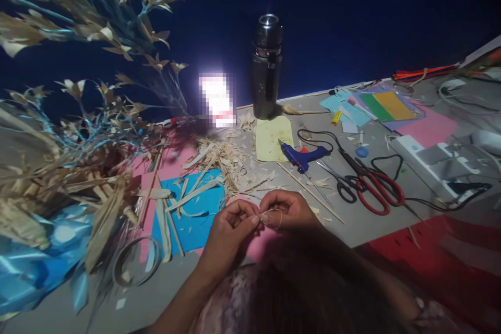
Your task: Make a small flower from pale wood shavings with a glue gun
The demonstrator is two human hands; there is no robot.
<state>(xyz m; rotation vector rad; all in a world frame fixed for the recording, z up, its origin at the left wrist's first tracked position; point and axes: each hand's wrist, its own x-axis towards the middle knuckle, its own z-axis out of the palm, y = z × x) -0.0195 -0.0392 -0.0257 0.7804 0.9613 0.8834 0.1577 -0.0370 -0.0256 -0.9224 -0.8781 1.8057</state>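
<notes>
Left hand point(230, 229) and right hand point(287, 209) pinch one strand point(273, 213).
Flask point(267, 65) upright, contents hidden; strand runs crosswise, hand to hand.

A bare strip of counter point(364, 227) is left open just right of the right hand point(287, 209) — hemmed farther back by a thin stick point(313, 193), red scissors point(376, 188) and a glue gun point(303, 156). The left side is blocked by dried-leaf branches point(78, 130); straight ahead, a heap of husk shavings point(223, 159) is met. Bare counter is seen beside the tape ring point(136, 261).
</notes>
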